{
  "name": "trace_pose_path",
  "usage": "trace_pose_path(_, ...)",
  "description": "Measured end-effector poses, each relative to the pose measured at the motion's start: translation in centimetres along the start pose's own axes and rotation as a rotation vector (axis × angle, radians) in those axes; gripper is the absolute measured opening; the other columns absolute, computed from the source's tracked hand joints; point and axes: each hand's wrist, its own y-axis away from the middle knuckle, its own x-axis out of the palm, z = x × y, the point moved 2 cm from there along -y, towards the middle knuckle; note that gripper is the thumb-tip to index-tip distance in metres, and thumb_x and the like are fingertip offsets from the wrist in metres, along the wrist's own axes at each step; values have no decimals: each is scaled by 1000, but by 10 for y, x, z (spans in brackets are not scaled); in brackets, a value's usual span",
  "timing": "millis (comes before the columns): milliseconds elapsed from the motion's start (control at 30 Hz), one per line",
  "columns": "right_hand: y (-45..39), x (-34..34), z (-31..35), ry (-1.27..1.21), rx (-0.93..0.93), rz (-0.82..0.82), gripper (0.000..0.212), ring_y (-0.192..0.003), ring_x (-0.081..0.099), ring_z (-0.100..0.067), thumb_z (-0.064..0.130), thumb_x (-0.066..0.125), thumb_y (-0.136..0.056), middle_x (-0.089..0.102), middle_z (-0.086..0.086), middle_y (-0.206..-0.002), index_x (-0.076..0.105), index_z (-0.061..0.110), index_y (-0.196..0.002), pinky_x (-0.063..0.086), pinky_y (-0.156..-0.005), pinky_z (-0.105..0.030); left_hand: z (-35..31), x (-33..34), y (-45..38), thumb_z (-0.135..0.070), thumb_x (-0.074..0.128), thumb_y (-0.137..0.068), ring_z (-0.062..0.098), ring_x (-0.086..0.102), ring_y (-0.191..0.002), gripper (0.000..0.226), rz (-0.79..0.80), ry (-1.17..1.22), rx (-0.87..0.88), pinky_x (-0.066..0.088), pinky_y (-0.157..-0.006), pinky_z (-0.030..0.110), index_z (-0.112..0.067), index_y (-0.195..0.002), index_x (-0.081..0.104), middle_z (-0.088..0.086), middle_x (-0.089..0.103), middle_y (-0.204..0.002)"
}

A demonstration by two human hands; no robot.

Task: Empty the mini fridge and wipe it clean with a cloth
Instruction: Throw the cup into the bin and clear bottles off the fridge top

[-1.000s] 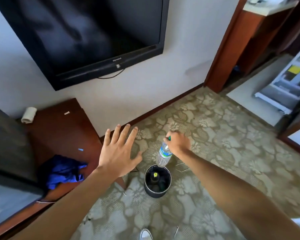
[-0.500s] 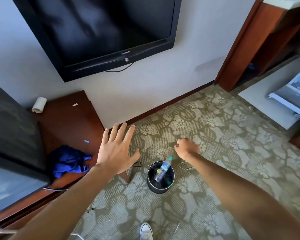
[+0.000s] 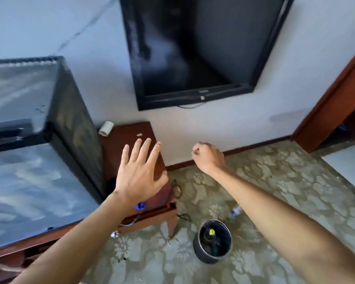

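1. The black mini fridge (image 3: 49, 140) sits at the left on a wooden stand (image 3: 131, 138), its front edge close to the left arm.
2. The left hand (image 3: 138, 177) is spread flat above the stand, holding nothing.
3. The right hand (image 3: 208, 157) is curled, empty, over bare carpet (image 3: 275, 181).
4. The black bin (image 3: 212, 241) below holds dark bottles, one with a yellow cap.
5. A blurry thing, maybe a water bottle (image 3: 235, 211), lies beside the bin.

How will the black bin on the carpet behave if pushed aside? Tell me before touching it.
The bin looks small and stiff-walled, so probably light. On the carpet it may drag rather than slide, and a push near the rim could tip it. The yellow-capped bottle inside would likely shift.
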Motion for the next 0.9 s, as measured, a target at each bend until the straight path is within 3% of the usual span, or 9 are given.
trace_pose_path(100,-12,-19,104,-48,-184,-66,18,-103,66,-27,37,57,-96,68,4,-117,67,33,-109,48,-80,-34,48,-43,7,-61,49,-83,35,24,-155,89,-114,-20,-62,17,-125,59,-21,-160,34,13,34,-165)
trace_pose_path(300,-15,-89,334,-307,-589,-337,24,-107,64,-24,39,58,-93,67,5,-115,65,31,-115,49,-85,-37,161,-149,36,-54,56,-85,34,27,-155,81,-480,-89,-162,22,-123,59,-17,-156,44,14,38,-163)
trace_pose_path(500,-2,-102,527,-236,-875,-302,42,-117,59,-28,44,58,-92,59,-2,-129,56,26,-130,51,-88,-41,295,-206,84,-65,40,-89,33,13,-158,85,-434,-240,-450,11,-126,58,-24,-163,25,11,22,-170)
trace_pose_path(667,-33,-93,648,-137,-879,-251,63,-127,47,-36,44,59,-88,46,-11,-136,38,31,-146,48,-91,-44,365,-217,131,-68,37,-90,34,15,-158,85,-415,-274,-587,9,-127,57,-25,-162,27,10,23,-170)
trace_pose_path(767,-55,-87,699,-67,-807,-183,71,-131,41,-38,48,57,-91,35,-15,-146,26,32,-153,42,-83,-41,389,-216,150,-68,37,-89,35,15,-158,85,-402,-270,-643,10,-127,57,-25,-162,28,10,24,-169)
trace_pose_path(833,-68,-78,713,-57,-738,-139,65,-124,48,-39,50,57,-93,37,-16,-142,32,27,-149,39,-78,-37,400,-213,154,-69,36,-90,35,13,-158,85,-393,-262,-647,9,-127,57,-26,-162,26,10,22,-170)
trace_pose_path(900,-75,-69,710,-119,-705,-150,44,-105,62,-38,41,59,-95,44,-14,-129,44,23,-133,43,-72,-35,405,-209,151,-69,36,-90,35,12,-158,85,-382,-243,-625,10,-126,59,-26,-162,27,11,22,-170)
